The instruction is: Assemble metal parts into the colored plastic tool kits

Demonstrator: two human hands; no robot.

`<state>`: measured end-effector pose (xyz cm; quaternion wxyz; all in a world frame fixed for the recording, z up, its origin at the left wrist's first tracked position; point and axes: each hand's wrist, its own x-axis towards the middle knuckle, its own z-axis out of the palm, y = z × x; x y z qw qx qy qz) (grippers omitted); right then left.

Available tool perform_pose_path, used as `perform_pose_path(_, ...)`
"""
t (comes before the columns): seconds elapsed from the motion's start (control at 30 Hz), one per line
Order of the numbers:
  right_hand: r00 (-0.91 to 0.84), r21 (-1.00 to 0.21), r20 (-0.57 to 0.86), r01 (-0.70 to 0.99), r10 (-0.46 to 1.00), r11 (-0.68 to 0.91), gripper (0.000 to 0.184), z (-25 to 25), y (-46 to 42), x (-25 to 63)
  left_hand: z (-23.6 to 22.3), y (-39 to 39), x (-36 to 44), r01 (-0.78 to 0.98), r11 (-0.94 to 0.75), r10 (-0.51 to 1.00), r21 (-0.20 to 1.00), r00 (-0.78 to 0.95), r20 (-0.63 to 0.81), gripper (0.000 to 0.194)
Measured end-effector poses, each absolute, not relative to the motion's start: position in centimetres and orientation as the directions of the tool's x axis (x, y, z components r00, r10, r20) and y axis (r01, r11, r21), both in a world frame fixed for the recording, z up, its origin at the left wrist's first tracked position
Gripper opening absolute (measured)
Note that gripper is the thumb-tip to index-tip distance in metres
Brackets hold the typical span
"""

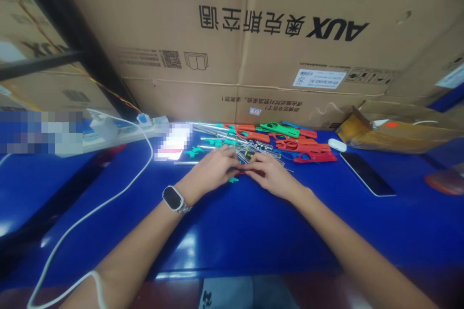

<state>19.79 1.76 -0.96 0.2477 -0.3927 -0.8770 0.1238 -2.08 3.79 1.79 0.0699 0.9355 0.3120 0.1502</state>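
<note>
My left hand (216,168) and my right hand (272,174) meet over the blue table, fingertips pinched on a red plastic lighter casing (242,169). Fingers cover much of this casing. A small teal plastic part (234,180) lies just below the hands, and more teal parts (194,151) are left of them. Behind the hands are several metal tubes (208,130) and small parts. Orange long-nosed lighter casings (241,130), a green casing (279,129) and red casings (315,154) lie behind and to the right.
A phone (368,174) and a white earbud case (337,145) rest at right, near an opened carton (391,128). A lit phone screen (174,142) stands at left beside a power strip (134,133). A white cable (105,201) crosses the left side. A large cardboard box (232,67) walls the back.
</note>
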Motion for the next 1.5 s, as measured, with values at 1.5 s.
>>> perform_pose_path(1.5,-0.343,-0.647,0.474,0.489,0.811,0.585,0.018,-0.8,0.0,20.4,3.0,5.7,-5.5,0.599,-0.727,0.687,0.336,0.642,0.341,0.013)
